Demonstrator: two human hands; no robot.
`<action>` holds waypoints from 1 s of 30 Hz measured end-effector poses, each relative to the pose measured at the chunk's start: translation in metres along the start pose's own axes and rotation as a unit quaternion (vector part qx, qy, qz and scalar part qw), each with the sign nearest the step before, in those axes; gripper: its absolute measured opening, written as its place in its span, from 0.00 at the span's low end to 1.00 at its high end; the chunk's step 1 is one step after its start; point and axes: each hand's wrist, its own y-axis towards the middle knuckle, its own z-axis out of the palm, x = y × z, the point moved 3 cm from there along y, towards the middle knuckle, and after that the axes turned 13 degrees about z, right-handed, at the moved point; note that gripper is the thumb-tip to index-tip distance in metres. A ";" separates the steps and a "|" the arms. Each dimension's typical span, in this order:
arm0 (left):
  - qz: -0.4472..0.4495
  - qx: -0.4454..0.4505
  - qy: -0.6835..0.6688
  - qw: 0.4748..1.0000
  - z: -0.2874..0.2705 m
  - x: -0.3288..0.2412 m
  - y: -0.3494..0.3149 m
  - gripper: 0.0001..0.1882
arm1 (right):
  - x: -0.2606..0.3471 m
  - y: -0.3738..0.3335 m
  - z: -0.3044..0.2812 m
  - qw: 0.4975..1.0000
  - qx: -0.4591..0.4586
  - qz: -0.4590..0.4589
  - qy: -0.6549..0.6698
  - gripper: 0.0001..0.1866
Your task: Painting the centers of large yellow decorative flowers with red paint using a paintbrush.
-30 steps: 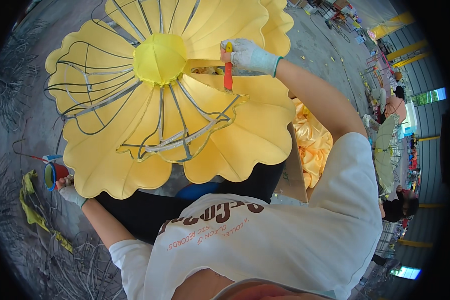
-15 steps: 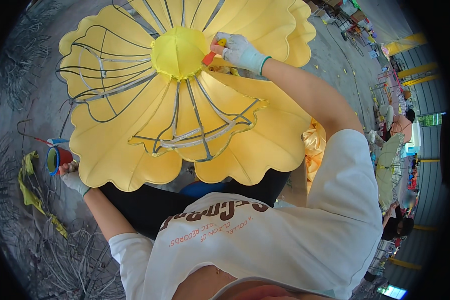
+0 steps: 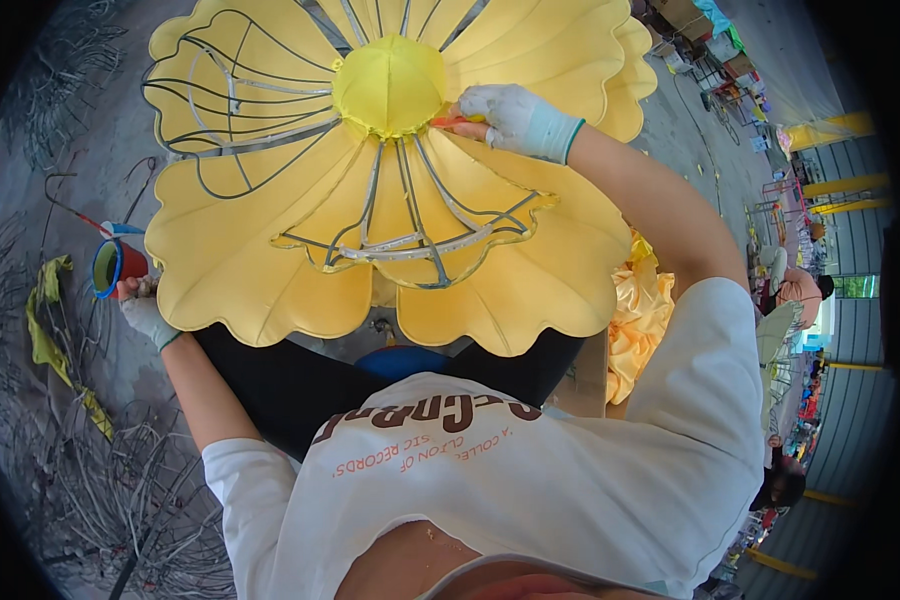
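A large flower of yellow fabric petals (image 3: 260, 250) stretched over a wire frame (image 3: 410, 240) spreads out before me. At its centre sits a brighter yellow fabric dome (image 3: 388, 85). My right hand (image 3: 510, 118), in a white glove with bare fingertips, closes around a small brush with a red and yellow handle (image 3: 460, 121). The brush's tip meets the dome's lower right edge. Off to the left, my left hand (image 3: 145, 308), gloved likewise, grips a small red and blue bucket (image 3: 125, 268) by its side. What the bucket contains is too dark to tell.
Bundles of grey wire frames (image 3: 160, 500) lie on the floor at left, with a yellow-green cloth strip (image 3: 48, 330) on them. Shiny orange-yellow fabric (image 3: 638, 320) is heaped beside my right arm. Other people (image 3: 800, 290) are at the far right, among stacked goods.
The brush has swung to lie flatter against the dome's edge, and my right hand has shifted slightly. The whole view has moved a little; the left hand still holds the bucket.
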 end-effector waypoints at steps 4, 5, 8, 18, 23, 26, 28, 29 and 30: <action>0.004 -0.030 0.008 1.000 -0.018 0.001 0.009 0.15 | 0.005 0.008 0.023 0.979 -0.012 -0.182 -0.090 0.08; 0.004 -0.036 0.010 0.999 -0.021 0.002 0.011 0.15 | 0.008 0.010 0.029 0.975 -0.018 -0.196 -0.103 0.08; 0.004 -0.055 0.016 0.998 -0.029 0.007 0.017 0.16 | 0.014 0.015 0.043 0.961 -0.034 -0.234 -0.142 0.09; -0.020 -0.056 -0.035 0.998 -0.014 0.007 0.008 0.16 | 0.014 0.012 0.043 0.976 -0.052 -0.178 -0.113 0.09; -0.004 -0.081 -0.017 0.997 -0.002 0.010 0.006 0.16 | 0.010 0.013 0.046 0.973 -0.050 -0.164 -0.157 0.09; 0.014 -0.088 -0.005 0.996 -0.007 0.007 0.007 0.16 | 0.012 0.014 0.044 0.973 -0.062 -0.172 -0.139 0.09; 0.037 -0.094 0.008 0.995 -0.011 0.000 0.007 0.15 | 0.016 0.017 0.040 0.973 -0.075 -0.183 -0.119 0.09; 0.046 -0.099 0.010 0.994 -0.012 -0.006 0.004 0.15 | 0.019 0.018 0.042 0.975 -0.066 -0.176 -0.116 0.09; 0.064 -0.089 0.038 0.993 -0.008 -0.012 0.001 0.15 | 0.023 0.021 0.042 0.976 -0.058 -0.175 -0.113 0.09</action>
